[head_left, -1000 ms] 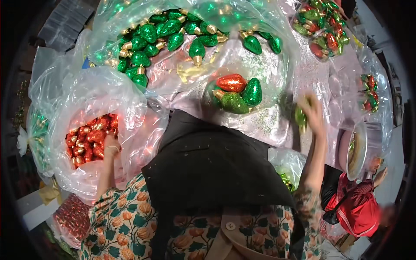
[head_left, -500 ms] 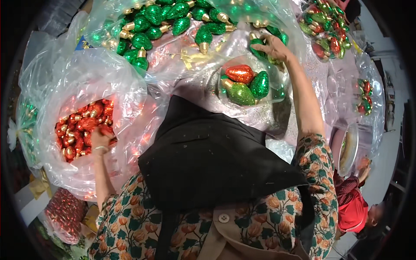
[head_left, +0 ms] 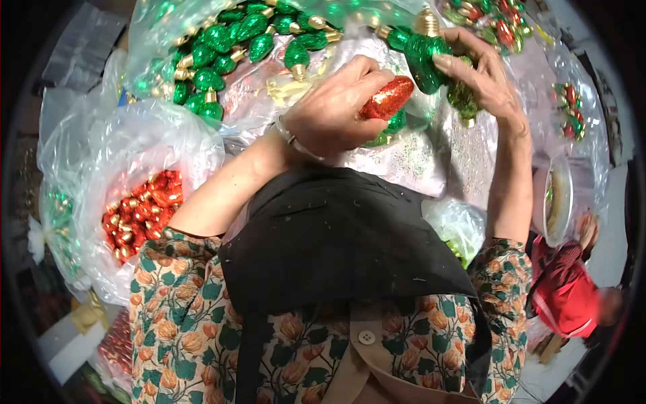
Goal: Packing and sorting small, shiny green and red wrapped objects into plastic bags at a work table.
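My left hand point(head_left: 330, 111) is closed round a red glitter bulb ornament point(head_left: 390, 97), above a clear container it partly hides. A dark green bulb ornament point(head_left: 396, 123) shows beneath it. My right hand point(head_left: 490, 79) grips a green bulb ornament point(head_left: 424, 60), gold cap up, between thumb and fingers. A light green bulb ornament point(head_left: 462, 101), cap down, is also in that hand, below the fingers. Several green bulb ornaments point(head_left: 217, 39) lie heaped in clear plastic at the far left. Red bulb ornaments point(head_left: 145, 212) fill an open plastic bag point(head_left: 176, 131) on the left.
Clear packs of mixed ornaments point(head_left: 505, 30) lie at the far right, and another pack point(head_left: 570, 111) is near the right edge. A white round tub point(head_left: 560, 202) stands below it. A person in red point(head_left: 568, 296) is at the lower right. A small plastic bag point(head_left: 461, 225) is by my apron.
My left hand has come out of the red ornament bag and moved right with a red bulb ornament. My right hand has lifted green and light green ornaments off the far side.
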